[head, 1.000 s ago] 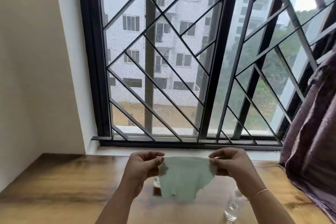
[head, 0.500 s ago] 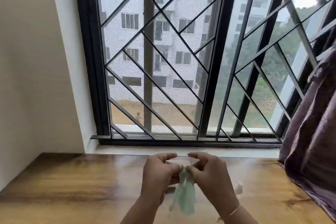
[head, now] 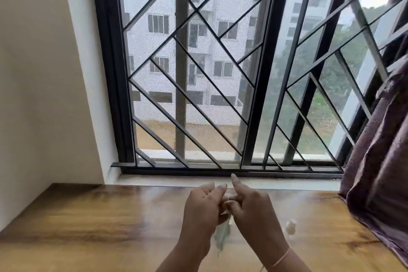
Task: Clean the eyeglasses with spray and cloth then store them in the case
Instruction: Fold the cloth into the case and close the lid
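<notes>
Fingers [head: 220,188] of the left hand [head: 203,212] and right hand [head: 251,214] are seen pinched, apparently, on the pale green cleaning cloth [head: 222,235], hung lengthwise down between them (eyeglasses unseen; blurred spray bottle [head: 291,227] nearer the right).

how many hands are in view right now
2: the left hand and the right hand, close together above the wooden table, with the green cloth hanging between them. No other hand shows.

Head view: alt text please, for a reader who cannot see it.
The left hand and right hand meet above a wooden table, a pale green cloth hanging between them; blur hides which hand grips it. Behind are a barred window and, at right, a purple curtain.
</notes>
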### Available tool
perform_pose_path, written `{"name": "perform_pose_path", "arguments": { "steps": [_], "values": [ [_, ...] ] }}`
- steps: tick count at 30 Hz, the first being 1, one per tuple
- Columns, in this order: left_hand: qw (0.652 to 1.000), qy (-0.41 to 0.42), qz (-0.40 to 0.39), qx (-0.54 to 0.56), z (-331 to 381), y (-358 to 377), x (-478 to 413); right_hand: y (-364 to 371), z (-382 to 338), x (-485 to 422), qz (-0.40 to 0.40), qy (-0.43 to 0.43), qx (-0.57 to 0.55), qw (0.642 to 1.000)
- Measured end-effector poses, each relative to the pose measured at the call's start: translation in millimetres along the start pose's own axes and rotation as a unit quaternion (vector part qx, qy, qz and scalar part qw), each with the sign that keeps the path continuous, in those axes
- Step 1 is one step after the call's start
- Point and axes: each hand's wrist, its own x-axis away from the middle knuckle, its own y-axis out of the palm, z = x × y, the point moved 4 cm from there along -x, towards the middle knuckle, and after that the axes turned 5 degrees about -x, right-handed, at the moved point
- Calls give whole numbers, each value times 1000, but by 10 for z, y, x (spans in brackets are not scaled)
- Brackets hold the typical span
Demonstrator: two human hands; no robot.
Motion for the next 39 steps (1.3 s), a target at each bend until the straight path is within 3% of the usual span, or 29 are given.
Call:
{"name": "perform_pose_path", "arguments": {
  "steps": [7, 10, 13, 17, 21, 26, 30, 33, 36, 39],
  "values": [
    [999, -25, -40, -6, 0, 3, -4, 23, 69, 16, 7, -35, -6, 999],
    [999, 4, -9, -38, 75, -121, -40, -97, 90, -9, 28, -6, -97, 995],
    [995, 23, 26, -95, 39, -300, -170, -220, 104, -60, -4, 22, -195, 980],
    [986, -110, -119, -22, -150, -274, -173, -324, 30, -91, -84, 24, -291, 953],
    [966, -139, -213, 38, -242, -233, -114, -359, 13, -87, -111, 17, -300, 947],
    [973, -108, -206, -6, -167, -261, -114, -364, 51, -64, -109, 22, -311, 944],
    [984, -78, -138, -75, -110, -257, -143, -394, 71, -61, -104, 28, -304, 947],
    [988, 2, -75, -137, -16, -312, -226, -411, 142, -91, -81, 18, -227, 970],
    [966, 112, -41, -231, 129, -327, -300, -406, 217, -128, -36, -10, -98, 994],
    [956, 160, -45, -241, 215, -312, -354, -383, 265, -160, 6, -17, -95, 995]
  ]
}}
